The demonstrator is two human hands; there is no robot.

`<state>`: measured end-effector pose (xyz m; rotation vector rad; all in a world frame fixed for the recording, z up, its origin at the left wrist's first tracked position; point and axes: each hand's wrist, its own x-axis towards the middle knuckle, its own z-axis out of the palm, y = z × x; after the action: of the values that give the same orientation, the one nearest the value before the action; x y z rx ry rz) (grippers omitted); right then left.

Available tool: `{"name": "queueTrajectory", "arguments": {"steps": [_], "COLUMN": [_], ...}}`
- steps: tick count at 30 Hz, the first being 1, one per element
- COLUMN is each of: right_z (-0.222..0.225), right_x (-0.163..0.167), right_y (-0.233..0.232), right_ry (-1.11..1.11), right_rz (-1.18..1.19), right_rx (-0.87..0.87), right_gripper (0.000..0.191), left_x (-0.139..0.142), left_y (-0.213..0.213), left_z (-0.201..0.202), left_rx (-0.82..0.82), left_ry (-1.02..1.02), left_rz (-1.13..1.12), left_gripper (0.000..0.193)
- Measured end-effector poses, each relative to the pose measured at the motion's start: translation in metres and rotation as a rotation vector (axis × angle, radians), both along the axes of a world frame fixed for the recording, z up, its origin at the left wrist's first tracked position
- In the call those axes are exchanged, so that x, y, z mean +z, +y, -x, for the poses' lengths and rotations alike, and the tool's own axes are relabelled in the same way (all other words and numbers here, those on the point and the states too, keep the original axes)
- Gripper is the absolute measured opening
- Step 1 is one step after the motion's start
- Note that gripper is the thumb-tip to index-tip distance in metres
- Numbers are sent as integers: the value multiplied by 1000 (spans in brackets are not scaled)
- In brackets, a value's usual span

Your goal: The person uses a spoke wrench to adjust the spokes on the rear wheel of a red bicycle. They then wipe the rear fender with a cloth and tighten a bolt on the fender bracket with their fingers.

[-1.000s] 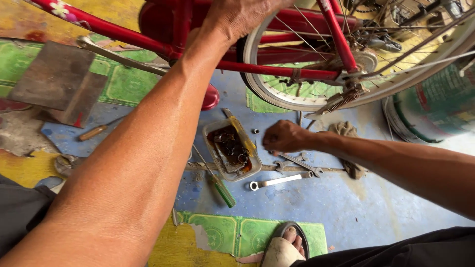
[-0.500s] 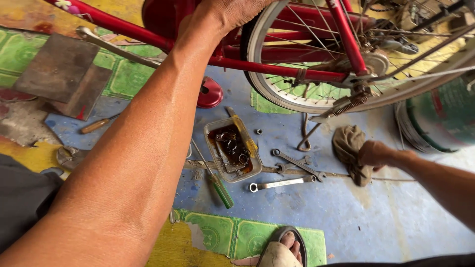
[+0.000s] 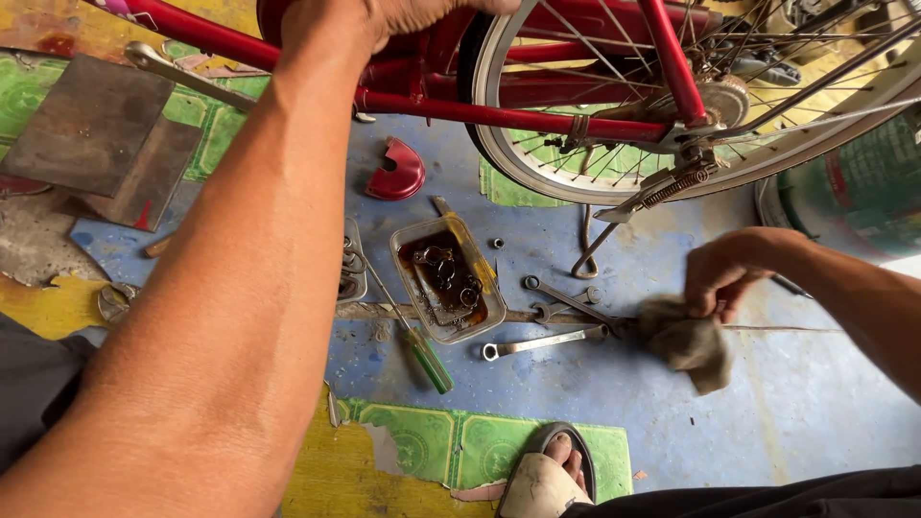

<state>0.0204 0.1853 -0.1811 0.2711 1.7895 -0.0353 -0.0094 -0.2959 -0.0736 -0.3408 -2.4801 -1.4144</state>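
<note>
Red bike frame [image 3: 499, 113] up top, left hand [image 3: 384, 19] clamped on it. Right hand [image 3: 727, 273] pinched a dirty rag [image 3: 686, 338], right of the oily parts tray [image 3: 446, 278]; wrench [image 3: 542, 342] just below-right.

Left hand [image 3: 403, 14] cut off by top edge

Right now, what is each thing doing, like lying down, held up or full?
Left hand: gripping the red bike frame.
Right hand: holding a rag, lifted off the floor.
Tray: open, holding dark oily liquid and small metal parts.
Wrench: lying flat on the floor.
Green screwdriver: lying flat beside the tray.
Kickstand: down, touching the floor.
</note>
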Motion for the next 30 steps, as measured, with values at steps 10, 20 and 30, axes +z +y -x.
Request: {"name": "queueTrajectory", "arguments": {"steps": [10, 20, 30], "right_z": [-25, -81, -88], "right_x": [3, -17, -32], "right_y": [-121, -176, -148], "right_ry": [-114, -45, 116], "right_rz": [93, 180, 169], "right_rx": [473, 742, 475], "right_gripper": [19, 12, 31], "left_x": [-13, -33, -27], "left_y": [1, 1, 8], "left_z": [1, 17, 2], "left_rx": [-2, 20, 61], "left_ry": [-11, 172, -61], "left_rz": [213, 305, 238], "left_gripper": [55, 73, 50]}}
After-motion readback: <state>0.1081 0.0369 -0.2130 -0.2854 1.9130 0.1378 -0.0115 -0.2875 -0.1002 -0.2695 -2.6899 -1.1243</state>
